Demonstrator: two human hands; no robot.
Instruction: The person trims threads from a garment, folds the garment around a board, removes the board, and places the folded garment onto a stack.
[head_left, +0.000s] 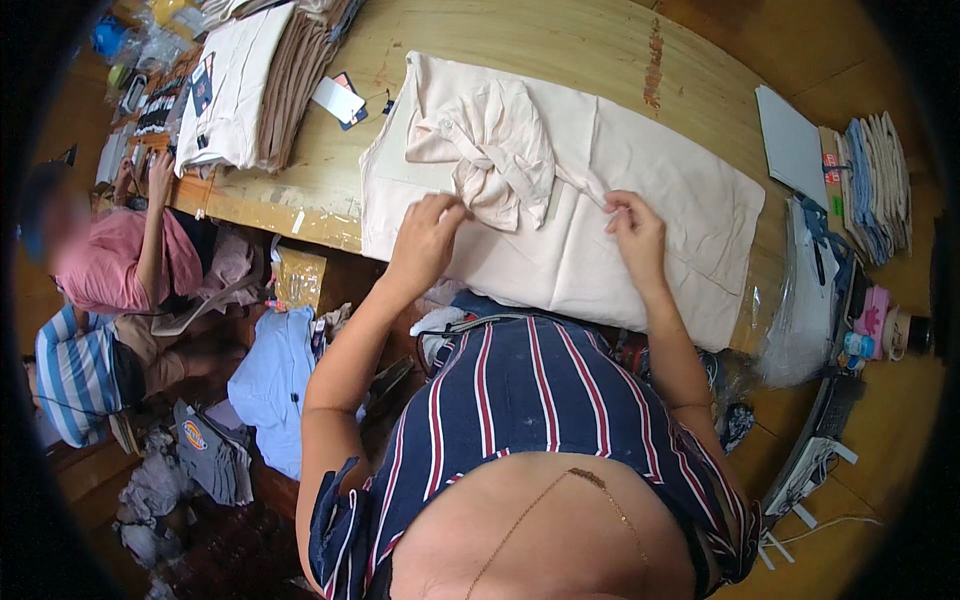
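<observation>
The wooden tabletop carries a pale cream garment, spread flat across its middle and overhanging the near edge. At the far left stands a stack of folded garments. On the cream garment's left half sits a knotted bunch of matching cloth. The left hand curls its fingers at the bunch's near left edge; whether they grip is unclear. The right hand pinches a narrow cloth strip running right from the bunch.
</observation>
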